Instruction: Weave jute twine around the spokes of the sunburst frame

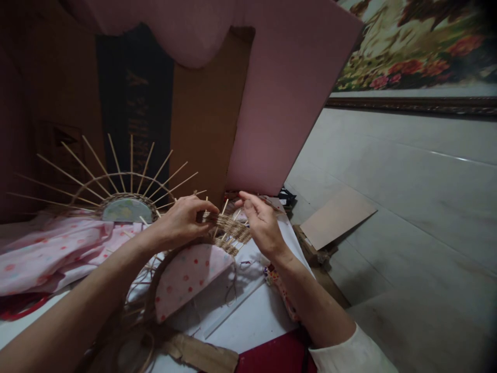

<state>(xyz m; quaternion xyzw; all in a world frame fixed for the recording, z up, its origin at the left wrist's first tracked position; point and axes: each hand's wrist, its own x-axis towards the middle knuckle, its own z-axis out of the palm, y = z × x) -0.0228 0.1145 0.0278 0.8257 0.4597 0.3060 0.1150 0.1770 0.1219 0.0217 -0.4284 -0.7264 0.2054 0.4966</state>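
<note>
A half-round woven piece, with twisted straw-coloured cord worked around thin sticks, is in front of me. Its half-disc base is covered in pink cloth with red dots. My left hand grips the far woven edge between thumb and fingers. At the right end of the weave, my right hand has its fingers stretched out and slightly apart, close against the band. Whether a strand lies behind those fingers is hidden. Loose cord trails below the base.
Behind on the left stands a second half-round frame with sticks fanning outward. Pink dotted cloth and red scissor handles lie at left. A pink-edged cardboard box rises behind. A cardboard sheet is at right.
</note>
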